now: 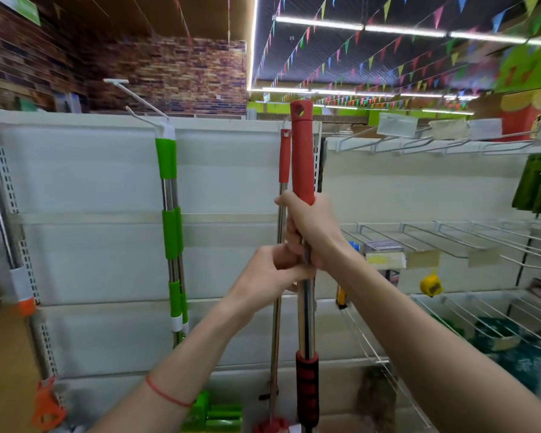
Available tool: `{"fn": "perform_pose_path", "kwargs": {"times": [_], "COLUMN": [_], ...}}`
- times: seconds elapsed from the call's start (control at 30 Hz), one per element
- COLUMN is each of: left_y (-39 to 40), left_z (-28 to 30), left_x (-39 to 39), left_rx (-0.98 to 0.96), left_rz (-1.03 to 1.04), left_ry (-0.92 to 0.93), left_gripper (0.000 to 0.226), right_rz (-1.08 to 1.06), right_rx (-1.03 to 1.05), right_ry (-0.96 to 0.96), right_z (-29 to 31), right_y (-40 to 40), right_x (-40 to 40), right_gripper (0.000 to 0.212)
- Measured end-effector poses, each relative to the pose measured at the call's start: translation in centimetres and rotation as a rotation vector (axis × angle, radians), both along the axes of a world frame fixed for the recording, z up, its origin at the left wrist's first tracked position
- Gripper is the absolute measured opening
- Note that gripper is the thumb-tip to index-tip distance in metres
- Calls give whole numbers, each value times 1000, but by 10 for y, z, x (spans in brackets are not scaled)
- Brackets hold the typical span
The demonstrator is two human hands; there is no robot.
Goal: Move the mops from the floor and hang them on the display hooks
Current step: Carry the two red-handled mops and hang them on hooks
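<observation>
I hold a red-handled mop (pixel 302 154) upright before the white display panel (pixel 85 182). My right hand (pixel 313 228) grips its steel pole just under the red top grip. My left hand (pixel 272 273) clasps the same pole right below. The hanging hole at the mop's tip sits near the panel's top edge. Behind it a second red mop (pixel 284 157) hangs from a hook. Two green-sleeved mops (pixel 169 195) hang together from a long white hook (pixel 141 100) to the left.
White wire hooks with price tags (pixel 419 142) and wire shelves (pixel 450 239) fill the right side. Green cloths (pixel 539 182) hang at the far right. An orange-handled pole (pixel 0 195) stands at the left edge. A yellow tape measure (pixel 430 285) hangs low right.
</observation>
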State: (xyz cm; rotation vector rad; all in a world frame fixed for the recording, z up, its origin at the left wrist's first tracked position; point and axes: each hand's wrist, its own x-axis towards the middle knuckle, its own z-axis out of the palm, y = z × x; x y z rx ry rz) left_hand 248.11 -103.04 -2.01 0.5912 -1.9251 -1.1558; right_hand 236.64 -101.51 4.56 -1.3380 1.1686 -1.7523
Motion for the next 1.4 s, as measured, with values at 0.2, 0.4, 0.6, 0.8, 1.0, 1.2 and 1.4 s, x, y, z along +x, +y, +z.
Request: {"fn": "perform_pose_path", "kwargs": {"times": [0.2,0.4,0.6,0.8,1.0,1.2,1.4], "left_y": [-21,-40,-55,-65,-73,-85,-91], "left_z": [9,15,14,12,12,11,8], "left_x": [13,31,44,54,61,65,65], "left_rx": [18,33,45,47,47,45,57], "left_rz": [117,159,166,188,194,197,173], "left_ry": [62,87,91,84,86,79,93], "left_gripper": [14,9,10,10,10,10,10], "right_rz": [-141,147,467,524,529,568,509], "right_rx": [23,142,169,178,206,201,203], "right_ry": [75,16,28,56,18,-6,-23], "right_z": [-1,5,17,16,11,15,21], "right_y": [-28,-60,-81,-102,-117,-124,-124], "right_x": [-29,-65,-76,-80,-89,-85,-87], "right_gripper": [32,42,40,39,44,42,43]}}
